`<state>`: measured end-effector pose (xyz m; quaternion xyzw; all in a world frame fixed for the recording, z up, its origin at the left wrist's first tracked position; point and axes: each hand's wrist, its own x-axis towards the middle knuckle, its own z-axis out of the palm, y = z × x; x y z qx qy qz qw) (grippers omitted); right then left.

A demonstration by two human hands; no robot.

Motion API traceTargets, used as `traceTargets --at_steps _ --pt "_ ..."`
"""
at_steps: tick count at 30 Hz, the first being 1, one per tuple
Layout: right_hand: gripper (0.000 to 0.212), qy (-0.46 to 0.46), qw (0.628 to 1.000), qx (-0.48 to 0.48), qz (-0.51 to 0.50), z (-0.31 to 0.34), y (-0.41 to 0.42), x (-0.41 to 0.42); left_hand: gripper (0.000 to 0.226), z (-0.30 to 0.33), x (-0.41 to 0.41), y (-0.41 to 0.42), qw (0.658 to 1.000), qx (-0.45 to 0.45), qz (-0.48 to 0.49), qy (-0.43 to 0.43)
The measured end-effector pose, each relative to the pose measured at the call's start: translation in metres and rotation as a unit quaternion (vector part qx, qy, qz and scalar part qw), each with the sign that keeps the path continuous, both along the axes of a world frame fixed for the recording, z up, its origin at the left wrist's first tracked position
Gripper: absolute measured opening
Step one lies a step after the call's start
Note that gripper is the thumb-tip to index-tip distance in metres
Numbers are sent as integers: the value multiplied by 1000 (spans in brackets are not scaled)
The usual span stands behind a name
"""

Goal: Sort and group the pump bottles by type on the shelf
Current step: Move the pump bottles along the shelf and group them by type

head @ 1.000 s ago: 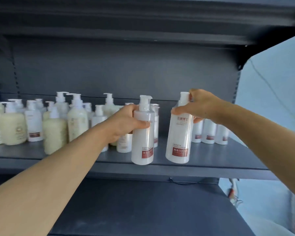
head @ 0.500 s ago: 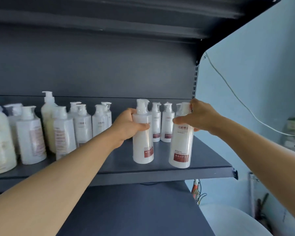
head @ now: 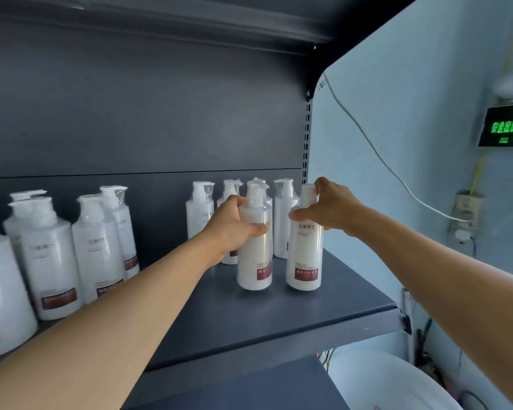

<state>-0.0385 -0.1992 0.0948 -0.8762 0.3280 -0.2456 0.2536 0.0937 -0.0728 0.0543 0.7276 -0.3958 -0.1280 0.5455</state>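
While both arms are stretched toward the right end of the grey shelf (head: pixel 279 318), two white pump bottles with red labels are held upright side by side, close together but apart. The left bottle (head: pixel 255 255) is gripped by the left hand (head: pixel 230 229) around its upper body, with the thumb wrapped across the front and the other fingers hidden behind it. The right bottle (head: pixel 305 255) is grasped near its shoulder and neck by the right hand (head: pixel 329 208), which comes in from the right, its thumb laid across the front and its fingers curled round the pump at the top. Both bottles are seen low over the shelf board, toward its middle depth; whether their bases are touching it cannot be told. Just behind them, against the back panel, a row of like bottles (head: pixel 283 220) is stood, partly hidden by the hands. Well to the left, a group of larger white pump bottles (head: pixel 52 261) with brown labels is gathered nearer the front edge. Right of the shelf, a pale blue wall (head: pixel 412 143) is seen, with a white cable (head: pixel 376 152) running down it and a lit green sign (head: pixel 505 128) near the edge of view.
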Motion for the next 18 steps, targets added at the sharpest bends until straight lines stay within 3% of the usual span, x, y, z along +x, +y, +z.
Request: traceTargets --at_steps 18 --pt "53 -8 998 -45 53 -19 -59 40 61 -18 10 -52 998 -17 67 3"
